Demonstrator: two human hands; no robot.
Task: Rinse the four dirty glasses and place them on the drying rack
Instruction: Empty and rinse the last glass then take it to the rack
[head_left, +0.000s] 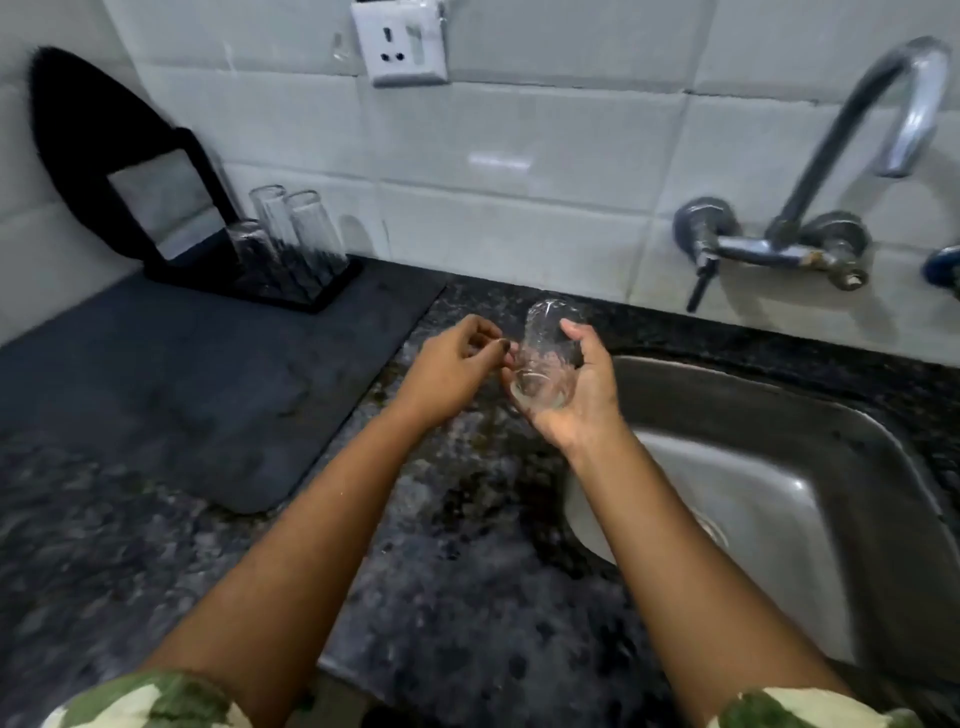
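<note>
The right hand (576, 387) holds a clear glass (546, 358) in a closed grip, palm under it and thumb along its far side, tilted with its thick base toward the camera, above the speckled dark worktop (467, 519) at the left rim of the steel sink (810, 467). The left hand (452, 369) is just beside the glass with its fingers curled narrow, holding nothing; contact with the glass cannot be determined. Three glasses (291, 234) stand upside down on the black drying rack (291, 291), at the back of a dark mat (182, 374).
</note>
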